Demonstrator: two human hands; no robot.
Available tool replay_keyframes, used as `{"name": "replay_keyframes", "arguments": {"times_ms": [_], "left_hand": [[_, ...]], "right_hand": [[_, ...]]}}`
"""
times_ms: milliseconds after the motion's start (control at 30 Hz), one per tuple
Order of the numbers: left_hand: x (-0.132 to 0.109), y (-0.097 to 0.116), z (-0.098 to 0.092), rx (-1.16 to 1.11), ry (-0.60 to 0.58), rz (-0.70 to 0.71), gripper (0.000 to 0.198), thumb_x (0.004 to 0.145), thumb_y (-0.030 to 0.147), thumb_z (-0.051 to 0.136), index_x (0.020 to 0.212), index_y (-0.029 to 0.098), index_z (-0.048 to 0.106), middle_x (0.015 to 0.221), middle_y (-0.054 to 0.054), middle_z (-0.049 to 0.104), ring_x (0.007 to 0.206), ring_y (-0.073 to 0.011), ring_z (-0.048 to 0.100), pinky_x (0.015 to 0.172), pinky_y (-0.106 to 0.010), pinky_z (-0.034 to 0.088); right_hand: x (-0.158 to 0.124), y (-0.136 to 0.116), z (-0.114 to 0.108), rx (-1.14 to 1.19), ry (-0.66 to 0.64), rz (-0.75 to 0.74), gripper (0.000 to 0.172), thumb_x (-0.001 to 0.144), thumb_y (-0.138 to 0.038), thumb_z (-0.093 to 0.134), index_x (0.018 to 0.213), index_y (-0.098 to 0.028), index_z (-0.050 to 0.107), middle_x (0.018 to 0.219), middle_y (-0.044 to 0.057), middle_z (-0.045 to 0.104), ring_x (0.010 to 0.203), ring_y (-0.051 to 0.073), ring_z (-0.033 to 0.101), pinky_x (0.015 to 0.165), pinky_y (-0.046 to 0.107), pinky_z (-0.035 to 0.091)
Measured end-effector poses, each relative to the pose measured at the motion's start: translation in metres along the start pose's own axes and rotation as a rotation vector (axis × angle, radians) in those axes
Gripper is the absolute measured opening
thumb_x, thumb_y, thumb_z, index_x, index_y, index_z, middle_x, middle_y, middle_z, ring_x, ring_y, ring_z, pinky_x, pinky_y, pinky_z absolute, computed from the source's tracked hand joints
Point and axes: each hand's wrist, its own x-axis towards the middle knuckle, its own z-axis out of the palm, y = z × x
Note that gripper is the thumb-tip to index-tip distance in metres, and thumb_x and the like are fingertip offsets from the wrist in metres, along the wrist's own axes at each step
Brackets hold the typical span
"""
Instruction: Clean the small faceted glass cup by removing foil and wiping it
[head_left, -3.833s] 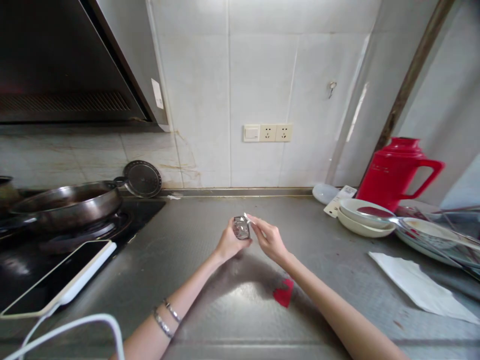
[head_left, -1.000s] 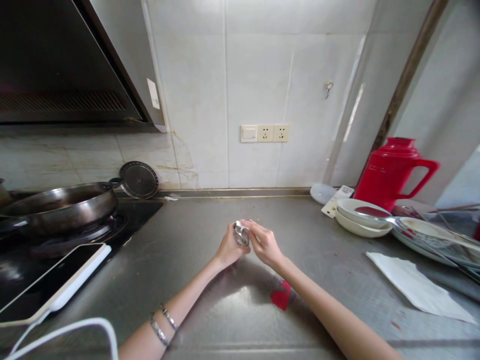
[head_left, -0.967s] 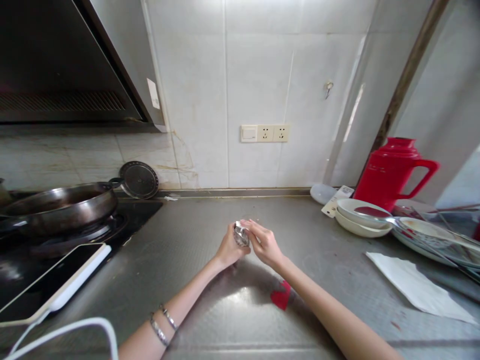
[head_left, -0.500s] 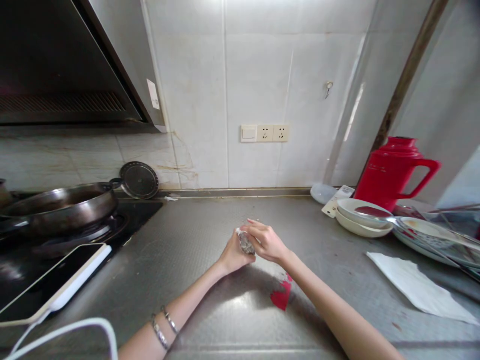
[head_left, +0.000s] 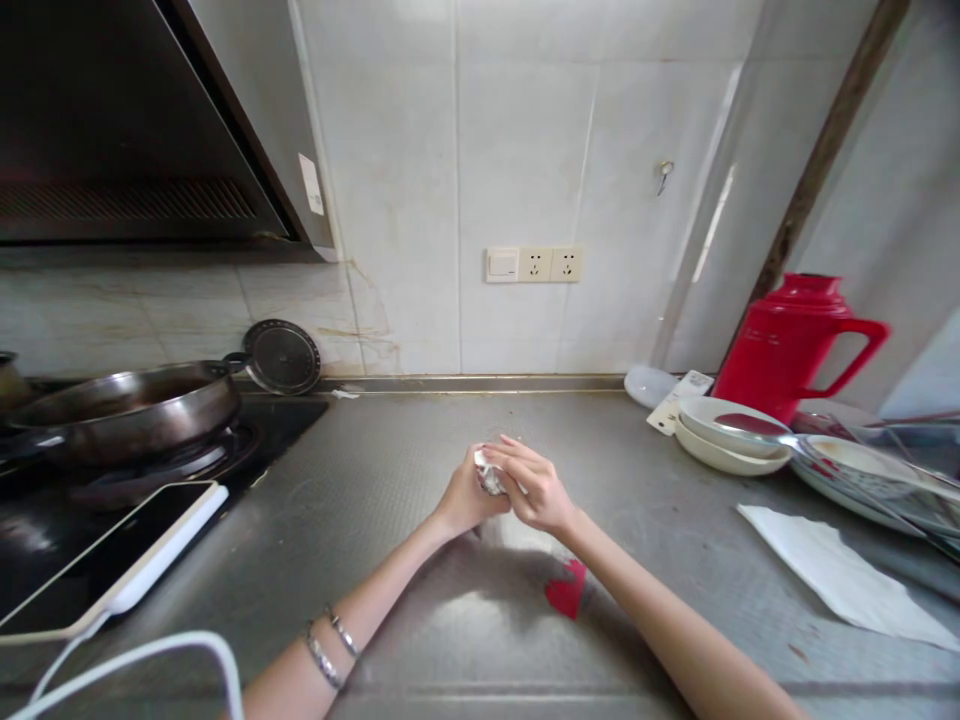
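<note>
Over the middle of the steel counter, my left hand is wrapped around a small round thing with a whitish-grey, crumpled-looking top. Its kind is hard to make out, since fingers cover most of it. My right hand bends over it from the right, fingers closed together and pressed against the top; whatever they pinch is hidden. A bit of white shows at the upper edge, beside the left thumb side. Below the right wrist lies a torn red scrap on the counter.
At left, a steel pan stands on the black stove, with a phone and white cable in front. To the right are a red thermos, stacked white bowls, dishes with utensils, and a white paper napkin.
My right fingers have shifted over the round thing's top, and more white shows there now. Both hands stay close together. The view has moved slightly.
</note>
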Motion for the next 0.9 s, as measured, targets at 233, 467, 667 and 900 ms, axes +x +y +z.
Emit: {"name": "replay_keyframes", "arguments": {"times_ms": [233,467,667,900], "left_hand": [[-0.002,0.008,0.0,0.013,-0.044,-0.044,0.07,0.053,0.015,0.078,0.114,0.018,0.045,0.096,-0.004,0.065,0.082,-0.0179,0.062,0.07,-0.027,0.048],[-0.001,0.005,-0.002,0.016,-0.007,0.001,0.067,0.053,0.019,0.079,0.112,0.017,0.046,0.102,-0.006,0.064,0.09,-0.0206,0.061,0.077,-0.03,0.048],[0.002,0.001,-0.002,-0.036,-0.008,0.0,0.061,0.055,0.02,0.079,0.106,0.017,0.045,0.101,-0.007,0.063,0.09,-0.0207,0.062,0.078,-0.032,0.048],[0.005,0.001,-0.003,-0.089,0.055,-0.096,0.058,0.052,0.018,0.079,0.097,0.018,0.042,0.084,0.001,0.062,0.072,-0.0136,0.059,0.064,-0.024,0.045]], "right_hand": [[0.003,0.006,-0.004,-0.033,0.009,0.026,0.031,0.089,-0.01,0.038,0.109,-0.02,0.059,0.095,0.007,0.072,0.094,0.019,0.068,0.1,0.049,0.048],[-0.001,0.003,0.0,-0.033,0.01,0.003,0.035,0.089,-0.01,0.039,0.118,-0.019,0.056,0.107,0.011,0.07,0.109,0.021,0.063,0.101,0.049,0.047],[-0.001,0.001,0.0,-0.041,-0.014,-0.038,0.04,0.089,-0.009,0.04,0.125,-0.018,0.053,0.114,0.012,0.068,0.115,0.022,0.059,0.103,0.049,0.045],[-0.002,0.003,0.001,-0.073,0.044,0.038,0.041,0.089,-0.009,0.039,0.125,-0.02,0.054,0.113,0.011,0.068,0.113,0.023,0.061,0.101,0.05,0.047]]}}
